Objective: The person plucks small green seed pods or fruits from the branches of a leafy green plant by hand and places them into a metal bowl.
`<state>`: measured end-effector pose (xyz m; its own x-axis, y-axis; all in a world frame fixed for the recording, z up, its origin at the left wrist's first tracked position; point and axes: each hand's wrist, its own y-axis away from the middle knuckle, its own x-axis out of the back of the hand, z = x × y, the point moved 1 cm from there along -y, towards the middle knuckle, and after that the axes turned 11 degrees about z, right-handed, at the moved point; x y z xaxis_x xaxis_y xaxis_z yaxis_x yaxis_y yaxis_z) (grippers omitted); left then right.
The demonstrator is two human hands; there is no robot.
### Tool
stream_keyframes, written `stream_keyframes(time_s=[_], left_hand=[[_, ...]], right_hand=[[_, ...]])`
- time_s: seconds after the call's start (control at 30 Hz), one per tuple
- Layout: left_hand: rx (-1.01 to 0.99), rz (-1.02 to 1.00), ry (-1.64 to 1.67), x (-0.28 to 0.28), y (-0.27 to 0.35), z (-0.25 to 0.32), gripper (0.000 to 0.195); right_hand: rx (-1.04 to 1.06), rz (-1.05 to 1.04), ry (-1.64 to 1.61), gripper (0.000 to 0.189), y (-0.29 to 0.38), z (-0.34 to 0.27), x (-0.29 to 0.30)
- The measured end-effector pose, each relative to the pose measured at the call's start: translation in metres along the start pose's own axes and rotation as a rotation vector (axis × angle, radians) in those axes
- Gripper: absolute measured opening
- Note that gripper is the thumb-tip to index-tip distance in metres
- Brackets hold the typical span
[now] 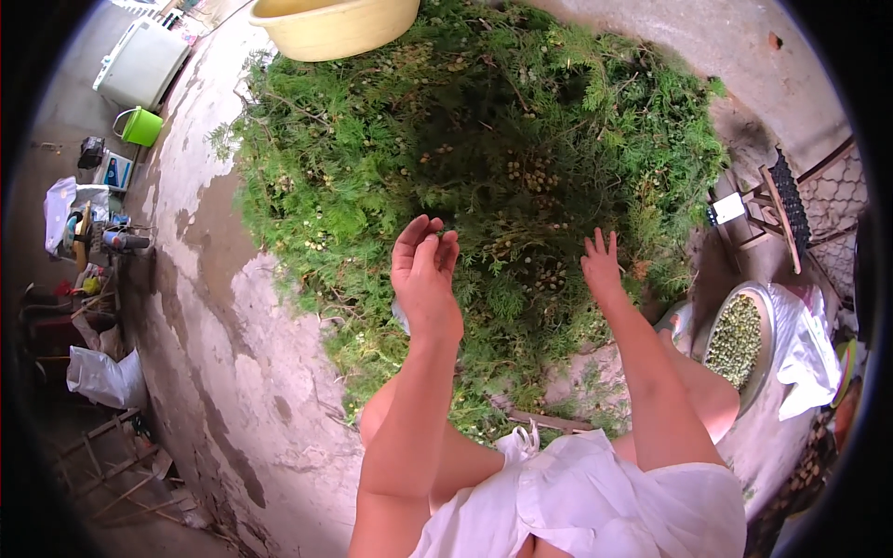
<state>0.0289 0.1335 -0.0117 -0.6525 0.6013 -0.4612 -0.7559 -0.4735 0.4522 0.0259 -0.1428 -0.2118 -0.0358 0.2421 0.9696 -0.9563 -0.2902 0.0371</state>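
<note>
A broad heap of cut thuja-like evergreen branches (349, 174) lies on the floor before me. Round cones in pale green and tan (534, 171) show in clusters among the sprays, several of them in my shadow. My left hand (427, 272) is held over the near middle of the heap, palm turned up and fingers curled towards the thumb. Whether something small sits between those fingertips cannot be made out. To the right, my right hand (601, 268) reaches over the branches with its fingers spread and nothing in it. A metal basin (766, 342) holding many small green cones (736, 342) stands beyond my right knee.
At the far edge of the heap stands a yellow plastic tub (335, 31). A folding chair (785, 209) and a white plastic sack (806, 342) are at right. Along the left are a green bucket (143, 127), a white appliance (143, 63) and another white sack (108, 376).
</note>
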Motion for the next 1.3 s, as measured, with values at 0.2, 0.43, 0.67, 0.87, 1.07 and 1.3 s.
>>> stream_keyframes(time_s=[0.2,0.43,0.67,0.87,1.07,1.3], left_hand=[[-0.025,-0.045,0.005,0.003,-0.003,0.002,0.018],[-0.064,-0.036,-0.01,0.018,-0.007,0.007,0.018],[-0.053,-0.043,-0.067,0.021,-0.006,0.002,0.019],[0.015,-0.159,-0.149,0.028,-0.002,-0.01,0.018],[0.125,-0.424,-0.506,0.016,0.019,-0.017,0.023],[0.207,-0.555,-0.591,0.02,0.026,-0.02,0.025]], right_hand=[[0.175,0.182,-0.33,0.003,0.006,0.029,0.067],[0.097,0.623,-0.462,0.009,0.037,0.06,0.201],[-0.282,0.54,-0.901,0.016,0.07,0.09,0.201],[-0.464,0.249,-1.25,0.022,0.07,0.08,0.175],[-0.642,0.211,-1.682,0.023,0.076,0.069,0.185],[-0.549,0.069,-1.668,0.022,0.083,0.052,0.205]])
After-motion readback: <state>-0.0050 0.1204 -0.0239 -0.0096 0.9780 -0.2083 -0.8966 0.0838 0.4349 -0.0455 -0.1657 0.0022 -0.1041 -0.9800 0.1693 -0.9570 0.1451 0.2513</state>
